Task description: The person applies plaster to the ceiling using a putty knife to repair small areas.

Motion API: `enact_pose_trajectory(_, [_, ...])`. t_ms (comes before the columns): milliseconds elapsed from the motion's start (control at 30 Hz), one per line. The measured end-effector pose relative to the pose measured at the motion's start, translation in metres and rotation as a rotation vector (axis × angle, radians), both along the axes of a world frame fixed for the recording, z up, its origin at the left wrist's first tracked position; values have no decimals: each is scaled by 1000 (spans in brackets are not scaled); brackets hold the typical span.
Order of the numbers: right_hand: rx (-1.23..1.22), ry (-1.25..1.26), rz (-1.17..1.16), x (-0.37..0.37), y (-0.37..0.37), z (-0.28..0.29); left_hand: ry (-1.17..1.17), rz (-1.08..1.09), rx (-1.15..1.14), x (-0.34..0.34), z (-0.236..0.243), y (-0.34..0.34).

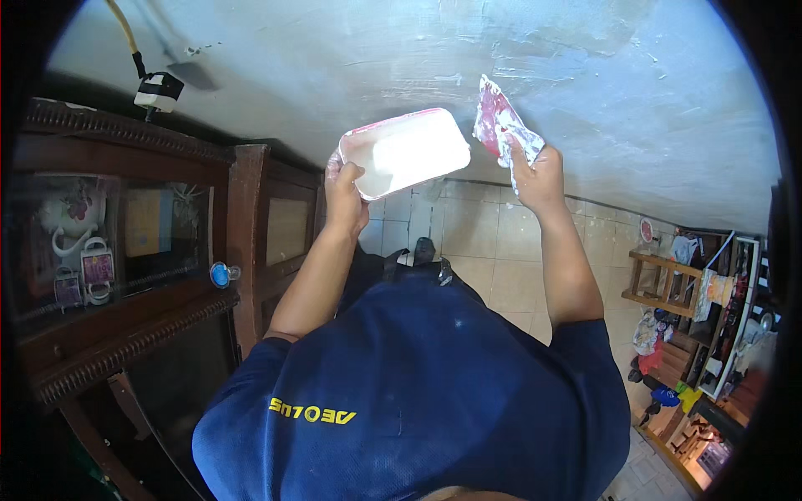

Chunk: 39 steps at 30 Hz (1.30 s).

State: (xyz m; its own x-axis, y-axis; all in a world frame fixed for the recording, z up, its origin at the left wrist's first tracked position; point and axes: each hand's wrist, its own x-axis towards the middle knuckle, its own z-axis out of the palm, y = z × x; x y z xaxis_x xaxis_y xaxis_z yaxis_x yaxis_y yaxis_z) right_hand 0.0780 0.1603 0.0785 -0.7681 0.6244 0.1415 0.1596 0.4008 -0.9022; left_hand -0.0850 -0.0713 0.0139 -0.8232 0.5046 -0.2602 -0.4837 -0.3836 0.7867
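My left hand (343, 188) grips the near left corner of a shallow tray (354, 155) with a reddish rim, its thumb over the edge. Bright white paste (422, 150) lies inside the tray. To the right, my right hand (539, 177) is closed on a red putty scraper (493, 110), its blade smeared with white paste and pointing up toward the wall. White smears also cover the part by my fingers. Both hands are in front of a grey-blue plastered wall (585, 92), and a small gap separates the tray from the scraper.
A dark wooden cabinet (246, 200) with glass panes stands at the left, mugs behind its glass. A black-and-white socket (159, 90) hangs on a cable above it. Pale floor tiles (510, 288) show below. Wooden furniture (664, 280) with piled cloths is at the far right.
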Motion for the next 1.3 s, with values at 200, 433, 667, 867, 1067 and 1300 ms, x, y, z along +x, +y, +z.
enact_pose_trajectory(200, [173,-43,51,4,6,-17,23,-4,29,-1,7,0])
enact_pose_trajectory(433, [281,-138,139,-11,14,65,110,-34,30,-2,3,-6])
enact_pose_trajectory(667, [316,-291,109,-7,-4,20,0,-4,116,3,12,-16])
enact_pose_trajectory(867, [247,-237,71,-1,-41,-8,16,5,93,-9,-2,-26])
enact_pose_trajectory(1067, [574,-289,203,19,-24,-21,78,-10,90,-20,-7,-39])
enact_pose_trajectory(1300, [458,-220,-1,5,-36,17,-5,23,120,-25,-6,-45])
